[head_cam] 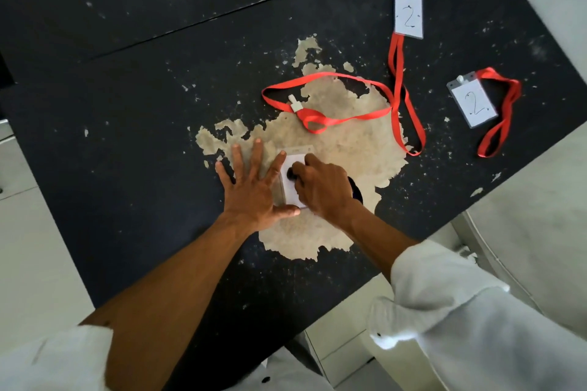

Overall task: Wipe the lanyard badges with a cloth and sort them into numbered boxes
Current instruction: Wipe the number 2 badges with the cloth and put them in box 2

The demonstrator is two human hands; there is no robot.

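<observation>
Left hand (254, 192) flat, fingers spread, pinning clear badge (290, 194) to worn black table (127, 136), right hand (320, 189) curled round dark cloth (355, 192) pressed on the badge's face

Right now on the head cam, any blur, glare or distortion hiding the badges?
Head view: table edges run diagonal, barely bowed; even light, no strong glare; upper "2" badge and right "2" badge read clearly; wiped badge mostly under the right hand and cloth, number hidden.

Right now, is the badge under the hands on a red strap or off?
Off. The badge lies apart from the red strap, whose clip holds nothing.
</observation>
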